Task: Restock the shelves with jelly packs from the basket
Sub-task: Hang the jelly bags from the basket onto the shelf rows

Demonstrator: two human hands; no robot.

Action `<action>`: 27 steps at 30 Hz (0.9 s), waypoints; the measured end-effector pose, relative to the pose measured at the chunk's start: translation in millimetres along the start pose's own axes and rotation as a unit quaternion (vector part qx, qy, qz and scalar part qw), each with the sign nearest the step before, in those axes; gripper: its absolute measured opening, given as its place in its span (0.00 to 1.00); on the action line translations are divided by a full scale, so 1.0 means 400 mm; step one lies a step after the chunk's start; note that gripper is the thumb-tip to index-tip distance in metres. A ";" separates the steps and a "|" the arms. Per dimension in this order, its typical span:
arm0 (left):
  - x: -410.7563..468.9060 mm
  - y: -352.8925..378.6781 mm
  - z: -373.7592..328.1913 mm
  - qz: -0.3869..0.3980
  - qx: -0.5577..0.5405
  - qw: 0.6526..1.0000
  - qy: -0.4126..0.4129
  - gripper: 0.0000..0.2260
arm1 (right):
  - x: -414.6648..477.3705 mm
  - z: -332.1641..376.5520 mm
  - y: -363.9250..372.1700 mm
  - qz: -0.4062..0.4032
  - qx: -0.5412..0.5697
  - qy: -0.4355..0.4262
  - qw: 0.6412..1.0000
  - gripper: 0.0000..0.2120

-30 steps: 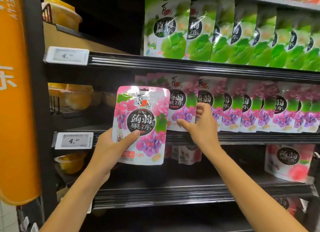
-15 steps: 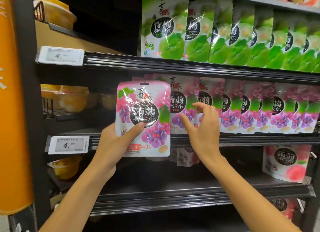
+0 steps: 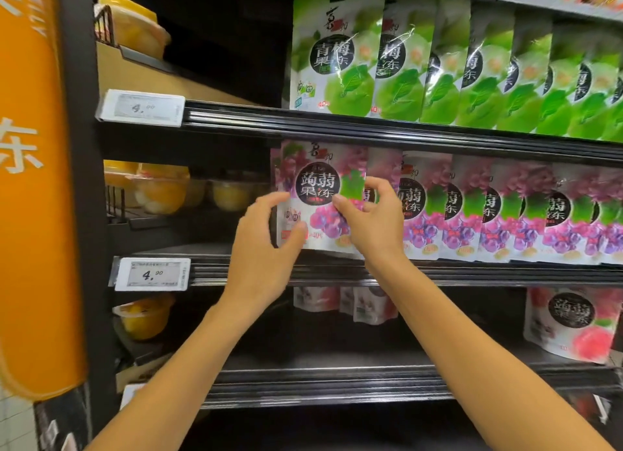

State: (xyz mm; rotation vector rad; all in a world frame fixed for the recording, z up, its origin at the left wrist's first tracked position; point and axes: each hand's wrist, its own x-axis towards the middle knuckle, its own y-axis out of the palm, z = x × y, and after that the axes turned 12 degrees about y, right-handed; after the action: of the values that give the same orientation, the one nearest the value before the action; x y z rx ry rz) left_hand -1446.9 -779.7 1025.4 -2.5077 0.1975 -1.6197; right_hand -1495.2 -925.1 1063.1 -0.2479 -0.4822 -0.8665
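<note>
grape pack (image 3: 317, 184): corner hidden behind left hand (image 3: 266, 248)
green packs (image 3: 472, 73): row cut off at right edge
price tag (image 3: 151, 274): small print unreadable

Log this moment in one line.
shelving | grape jelly pack: front of row | left hand: holds pack | right hand: pinches pack

You are in a shop, facing a grocery aisle. Black shelves (image 3: 404, 130) rise in tiers, and two front rails carry electronic price tags (image 3: 141, 107) with printed prices. Identical green jelly packs (image 3: 438, 69) stand in an overlapping row facing out, with purple jelly packs (image 3: 505, 211) on the tier below. Fruit cups (image 3: 161, 191) sit to the left. An orange sign panel (image 3: 30, 181) with large white characters flanks the unit.
</note>
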 end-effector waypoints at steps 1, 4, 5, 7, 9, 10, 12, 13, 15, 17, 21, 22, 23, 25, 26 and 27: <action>-0.009 0.008 -0.001 0.017 0.027 0.999 0.023 0.20 | -0.002 -0.004 0.008 0.003 -0.002 0.001 1.000 0.17; -0.021 0.029 0.001 0.053 0.061 0.996 0.038 0.18 | -0.012 -0.018 0.024 0.042 0.004 0.010 0.999 0.17; -0.022 0.033 0.002 0.063 0.077 0.995 0.032 0.17 | -0.014 -0.022 0.023 0.057 0.009 0.014 0.998 0.17; -0.026 0.038 0.007 0.077 0.097 0.992 0.020 0.17 | -0.015 -0.028 0.012 0.062 -0.001 0.009 0.998 0.18; -0.033 0.039 0.010 0.087 0.106 0.990 0.018 0.18 | -0.016 -0.038 -0.007 0.034 -0.037 -0.015 0.999 0.20; -0.037 0.040 0.010 0.090 0.110 0.990 0.020 0.19 | -0.019 -0.045 -0.015 0.020 -0.060 -0.030 0.998 0.21; -0.042 0.042 0.011 0.094 0.119 0.988 0.017 0.20 | -0.026 -0.062 -0.029 0.006 -0.108 -0.051 0.993 0.20; -0.043 0.044 0.010 0.096 0.126 0.987 0.014 0.21 | -0.029 -0.070 -0.032 0.004 -0.128 -0.055 0.990 0.19; -0.044 0.052 0.007 0.102 0.137 0.985 0.010 0.22 | -0.033 -0.082 -0.035 -0.004 -0.152 -0.058 0.987 0.18; -0.045 0.060 0.005 0.101 0.147 0.984 0.008 0.22 | -0.033 -0.086 -0.033 -0.020 -0.169 -0.058 0.984 0.17; -0.049 0.070 0.010 0.111 0.164 0.980 0.007 0.24 | -0.036 -0.086 -0.027 -0.046 -0.198 -0.060 0.977 0.15; -0.051 0.070 0.014 0.116 0.170 0.979 0.009 0.24 | -0.037 -0.089 -0.026 -0.049 -0.201 -0.061 0.977 0.14; -0.054 0.068 0.018 0.117 0.177 0.977 0.015 0.24 | -0.040 -0.091 -0.027 -0.052 -0.201 -0.063 0.976 0.14; -0.059 0.064 0.021 0.113 0.188 0.975 0.035 0.24 | -0.046 -0.098 -0.029 -0.055 -0.193 -0.064 0.978 0.14; -0.061 0.062 0.022 0.108 0.186 0.976 0.044 0.23 | -0.050 -0.101 -0.031 -0.055 -0.184 -0.064 0.979 0.13; -0.064 0.062 0.023 0.102 0.176 0.978 0.050 0.22 | -0.055 -0.104 -0.033 -0.053 -0.173 -0.066 0.981 0.13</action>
State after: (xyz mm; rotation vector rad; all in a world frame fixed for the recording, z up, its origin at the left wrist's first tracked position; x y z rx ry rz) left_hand -1449.9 -798.5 993.8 -2.0744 0.1565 -1.5452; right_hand -1505.1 -935.4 1016.1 -0.6072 -0.4696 -1.0424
